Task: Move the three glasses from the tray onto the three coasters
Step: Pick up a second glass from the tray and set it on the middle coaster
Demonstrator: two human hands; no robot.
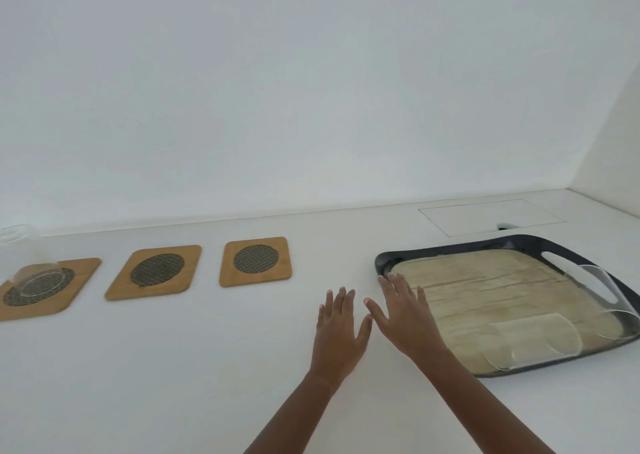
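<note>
At the far left, one clear glass [26, 263] stood upright on the left coaster [41, 289], whose left portion was cut off by the frame edge. The middle coaster [154, 271] and the right coaster [255, 261] lay bare, each a wooden square with a dark mesh disc at its centre. The three coasters formed a row parallel to the back wall [311, 89], with gaps of white countertop [173, 367] between them.

Open countertop extended from the right coaster to the tray, and the whole near strip of the surface was unobstructed. Both hands hovered over this open area. The left hand [341, 332] was flat with fingers spread, gripping nothing. The right hand [403, 318] was likewise flat and spread, empty, with its fingertips over the left rim of the tray [384, 259].

The tray was dark-rimmed with a pale wood-grain floor and a handle slot on its right side. Two clear glasses remained on it: the near glass [533, 341] at the front edge and the far-right glass [602, 301] beside the handle slot. Their orientation could not be determined.

A recessed panel [491, 219] was set in the countertop behind the tray. No legible writing was visible.
</note>
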